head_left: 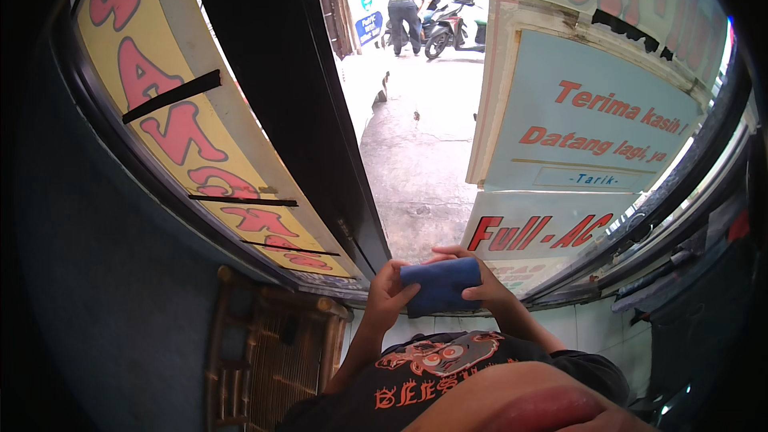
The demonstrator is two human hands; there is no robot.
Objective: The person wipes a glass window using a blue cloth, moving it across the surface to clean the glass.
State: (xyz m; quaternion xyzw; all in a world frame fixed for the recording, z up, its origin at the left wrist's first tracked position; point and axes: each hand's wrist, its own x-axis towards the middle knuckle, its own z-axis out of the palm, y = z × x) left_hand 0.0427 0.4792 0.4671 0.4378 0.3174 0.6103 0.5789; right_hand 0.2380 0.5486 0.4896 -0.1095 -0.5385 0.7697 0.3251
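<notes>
Holding a blue wallet (441, 285) at lower centre, the left hand (389, 296) and right hand (483, 286) pinch its two ends; a wicker chair (268, 352) stands lower left.

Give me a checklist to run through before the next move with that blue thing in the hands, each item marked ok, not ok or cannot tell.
1. Both hands on the blue flat object: ok. The left hand grips its left end and the right hand its right end.
2. Object held level in front of the body: ok, it lies roughly horizontal.
3. What the object is: cannot tell, only a plain blue face shows.
4. Doorway ahead open: ok, bare pavement shows between the door panels.
5. Path outside free: cannot tell. A person stands by a scooter far out.
6. Wicker chair at lower left apart from the hands: ok.
</notes>
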